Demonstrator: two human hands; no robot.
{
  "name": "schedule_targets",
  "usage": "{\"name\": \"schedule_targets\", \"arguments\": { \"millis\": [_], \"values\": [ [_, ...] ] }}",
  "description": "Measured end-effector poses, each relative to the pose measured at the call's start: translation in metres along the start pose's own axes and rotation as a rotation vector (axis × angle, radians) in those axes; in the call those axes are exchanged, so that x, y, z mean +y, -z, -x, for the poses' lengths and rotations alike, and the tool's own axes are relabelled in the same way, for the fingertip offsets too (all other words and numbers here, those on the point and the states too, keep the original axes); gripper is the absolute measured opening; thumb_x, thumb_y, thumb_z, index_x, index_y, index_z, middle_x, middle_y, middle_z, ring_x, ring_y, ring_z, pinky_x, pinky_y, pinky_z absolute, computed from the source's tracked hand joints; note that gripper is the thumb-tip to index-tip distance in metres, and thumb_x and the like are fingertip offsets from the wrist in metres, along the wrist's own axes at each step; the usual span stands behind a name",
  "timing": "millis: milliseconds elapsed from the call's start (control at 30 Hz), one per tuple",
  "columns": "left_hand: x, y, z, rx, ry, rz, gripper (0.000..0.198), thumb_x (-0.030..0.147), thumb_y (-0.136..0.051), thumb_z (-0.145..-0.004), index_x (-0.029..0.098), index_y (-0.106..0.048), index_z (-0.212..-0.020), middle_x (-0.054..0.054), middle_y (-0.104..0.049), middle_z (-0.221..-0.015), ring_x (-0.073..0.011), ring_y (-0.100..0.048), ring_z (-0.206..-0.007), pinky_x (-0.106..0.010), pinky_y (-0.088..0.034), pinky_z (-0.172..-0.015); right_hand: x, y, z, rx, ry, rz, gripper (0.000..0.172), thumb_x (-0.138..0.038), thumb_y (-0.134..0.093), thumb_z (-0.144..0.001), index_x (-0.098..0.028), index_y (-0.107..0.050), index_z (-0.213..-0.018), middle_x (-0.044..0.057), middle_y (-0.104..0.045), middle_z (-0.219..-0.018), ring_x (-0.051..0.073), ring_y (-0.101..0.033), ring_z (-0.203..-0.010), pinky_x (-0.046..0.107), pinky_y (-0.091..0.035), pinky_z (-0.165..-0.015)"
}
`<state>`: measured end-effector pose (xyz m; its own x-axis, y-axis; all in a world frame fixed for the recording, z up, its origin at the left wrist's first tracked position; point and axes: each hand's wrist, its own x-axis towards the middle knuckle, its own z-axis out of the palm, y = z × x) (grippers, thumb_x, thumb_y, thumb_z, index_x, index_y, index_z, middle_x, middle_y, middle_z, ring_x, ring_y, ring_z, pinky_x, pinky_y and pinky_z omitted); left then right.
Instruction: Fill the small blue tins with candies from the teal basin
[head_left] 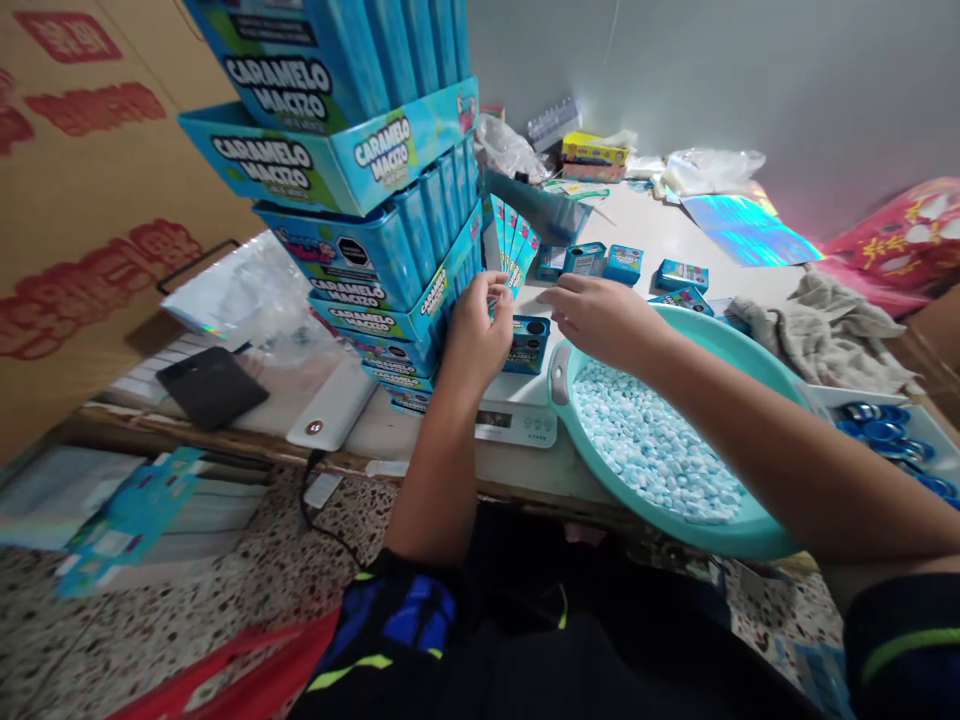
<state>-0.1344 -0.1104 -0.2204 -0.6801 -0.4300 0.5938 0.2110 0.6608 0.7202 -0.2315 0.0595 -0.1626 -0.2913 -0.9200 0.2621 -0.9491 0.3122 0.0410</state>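
- Here's my left hand (480,330), thumb and fingers curled beside the small blue box (529,352); whether they pinch anything, I can't tell.
- My right hand (600,312) hovers across from it, fingers bent, contact hidden.
- The box stands upright at the scale (517,426), between my hands: one clumsy nudge could tip it.
- Tall carton tower (358,255) right against my left side! A careless elbow or wrist might topple it.
- And my right forearm crosses the turquoise basin (757,540); leaning on its rim could spill the pale candies (652,440).
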Motion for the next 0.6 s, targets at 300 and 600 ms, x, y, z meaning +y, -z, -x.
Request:
{"name": "schedule_targets", "arguments": {
  "millis": [300,600],
  "values": [
    [0.003,0.001,-0.001,-0.004,0.019,-0.044,0.015,0.028,-0.052,-0.103,0.025,-0.060,-0.116,-0.007,-0.072,-0.113,-0.0211,-0.067,-0.109,-0.038,-0.055,-0.097,0.027,0.026,0.012,0.078,-0.162,-0.168,0.026,-0.013,-0.052,-0.091,-0.017,-0.075,-0.104,0.012,-0.065,-0.107,0.025,-0.060,-0.096,0.039,-0.046,-0.084],
    [0.004,0.001,-0.001,-0.011,0.023,-0.072,0.017,0.030,-0.053,-0.104,0.025,-0.061,-0.117,-0.006,-0.071,-0.114,-0.0202,-0.067,-0.108,-0.036,-0.055,-0.097,0.058,-0.009,0.009,-0.057,-0.187,-0.153,0.016,-0.014,-0.056,-0.087,-0.019,-0.071,-0.087,0.011,-0.066,-0.095,0.026,-0.061,-0.093,0.039,-0.046,-0.082]
  ]
}}
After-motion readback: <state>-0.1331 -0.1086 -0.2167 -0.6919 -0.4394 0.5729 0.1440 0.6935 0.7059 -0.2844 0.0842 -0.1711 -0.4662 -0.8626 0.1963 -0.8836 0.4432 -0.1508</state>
